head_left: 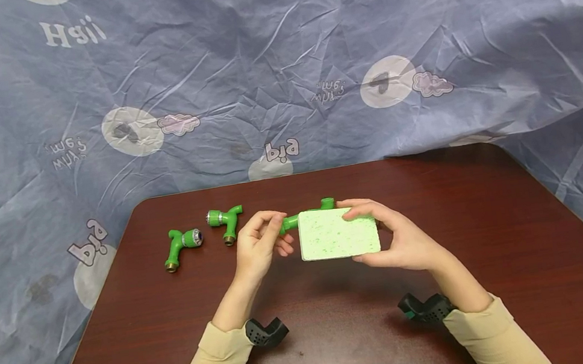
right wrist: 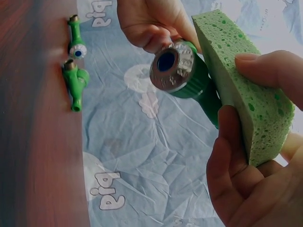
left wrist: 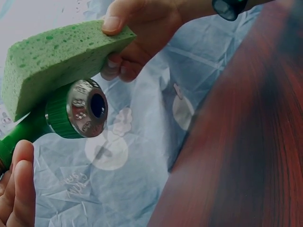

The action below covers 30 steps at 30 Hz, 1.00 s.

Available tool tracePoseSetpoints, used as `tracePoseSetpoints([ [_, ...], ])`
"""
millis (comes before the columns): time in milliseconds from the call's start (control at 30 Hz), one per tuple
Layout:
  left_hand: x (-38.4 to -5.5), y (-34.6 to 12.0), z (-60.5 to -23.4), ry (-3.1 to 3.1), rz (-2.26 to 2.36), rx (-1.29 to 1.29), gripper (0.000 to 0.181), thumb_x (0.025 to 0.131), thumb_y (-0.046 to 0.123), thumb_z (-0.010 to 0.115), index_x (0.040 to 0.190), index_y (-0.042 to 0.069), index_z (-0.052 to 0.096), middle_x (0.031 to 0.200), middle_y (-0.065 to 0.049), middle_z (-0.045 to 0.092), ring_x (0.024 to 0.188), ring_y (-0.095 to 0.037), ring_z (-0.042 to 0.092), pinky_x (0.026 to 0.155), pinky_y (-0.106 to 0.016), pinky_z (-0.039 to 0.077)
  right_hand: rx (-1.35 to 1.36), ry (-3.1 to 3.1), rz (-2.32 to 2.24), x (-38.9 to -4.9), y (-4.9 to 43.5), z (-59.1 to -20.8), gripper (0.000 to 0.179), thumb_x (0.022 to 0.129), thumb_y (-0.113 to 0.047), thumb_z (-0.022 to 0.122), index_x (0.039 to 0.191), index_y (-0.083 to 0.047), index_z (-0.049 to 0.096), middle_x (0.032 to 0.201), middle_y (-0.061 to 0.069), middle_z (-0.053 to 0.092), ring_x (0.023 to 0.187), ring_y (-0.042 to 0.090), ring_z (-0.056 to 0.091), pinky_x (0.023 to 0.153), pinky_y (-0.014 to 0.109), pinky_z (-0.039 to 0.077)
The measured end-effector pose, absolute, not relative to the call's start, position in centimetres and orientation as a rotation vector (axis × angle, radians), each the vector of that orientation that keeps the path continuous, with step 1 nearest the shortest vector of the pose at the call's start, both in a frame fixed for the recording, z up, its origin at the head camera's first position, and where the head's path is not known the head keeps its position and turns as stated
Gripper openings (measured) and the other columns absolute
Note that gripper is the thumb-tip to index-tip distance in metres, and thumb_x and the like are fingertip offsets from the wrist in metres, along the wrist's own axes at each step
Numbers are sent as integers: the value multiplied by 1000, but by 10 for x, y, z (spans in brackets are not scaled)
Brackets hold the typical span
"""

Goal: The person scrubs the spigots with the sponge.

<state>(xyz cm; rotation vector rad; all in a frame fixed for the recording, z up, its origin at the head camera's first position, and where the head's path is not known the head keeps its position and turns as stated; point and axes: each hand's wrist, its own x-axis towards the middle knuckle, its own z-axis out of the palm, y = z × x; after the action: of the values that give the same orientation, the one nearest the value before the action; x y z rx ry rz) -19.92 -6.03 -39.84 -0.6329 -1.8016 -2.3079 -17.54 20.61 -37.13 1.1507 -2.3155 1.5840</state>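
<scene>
My right hand (head_left: 396, 236) grips a pale green rectangular sponge (head_left: 337, 234), thumb on one broad face and fingers underneath. A green tap (left wrist: 59, 113) with a ribbed knob and a silver ring is held up by my left hand (head_left: 261, 240), which pinches one end of it. In both wrist views the sponge lies right along the tap's side. From the head view the sponge covers most of the tap, and only its left end and a green ribbed part above the sponge show. Both hands are raised over the table.
Two more green taps, one at the left (head_left: 181, 245) and one farther back (head_left: 228, 222), lie on the dark red-brown table (head_left: 495, 242). A grey-blue printed cloth (head_left: 269, 87) hangs behind the table. Black wrist mounts (head_left: 267, 332) sit at the cuffs of both sleeves.
</scene>
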Motion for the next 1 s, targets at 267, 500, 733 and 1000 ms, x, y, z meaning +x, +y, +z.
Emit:
tracePoseSetpoints([
  [267,-200,-61,-395,-1816,-2299,-559,21,97,10,52,101,-10,56,57,-9,60,42,-14,57,40,-24,49,1045,-2323,1519,-176,218,-366,64,64,10,80,120,-6,54,133,9,47,118,17,46,85,22,44],
  [500,-201,-63,-395,-1790,-2288,-535,16,97,9,53,99,-5,58,57,-6,60,41,-14,57,40,-23,48,983,-2293,1493,-164,216,-345,61,61,20,75,116,6,52,128,21,47,116,12,46,82,19,42],
  [733,-199,-58,-399,-1799,-2304,-528,15,96,9,54,99,-5,58,59,-23,58,42,-14,57,40,-23,48,1035,-2329,1464,-159,196,-344,57,63,15,77,113,3,54,126,20,49,115,12,47,83,20,44],
  [1000,-199,-59,-398,-1809,-2292,-519,25,96,11,55,100,-13,55,57,-14,59,41,-14,56,40,-24,48,1075,-2358,1409,-160,199,-343,57,62,14,78,112,1,56,124,19,51,115,9,46,86,18,42],
])
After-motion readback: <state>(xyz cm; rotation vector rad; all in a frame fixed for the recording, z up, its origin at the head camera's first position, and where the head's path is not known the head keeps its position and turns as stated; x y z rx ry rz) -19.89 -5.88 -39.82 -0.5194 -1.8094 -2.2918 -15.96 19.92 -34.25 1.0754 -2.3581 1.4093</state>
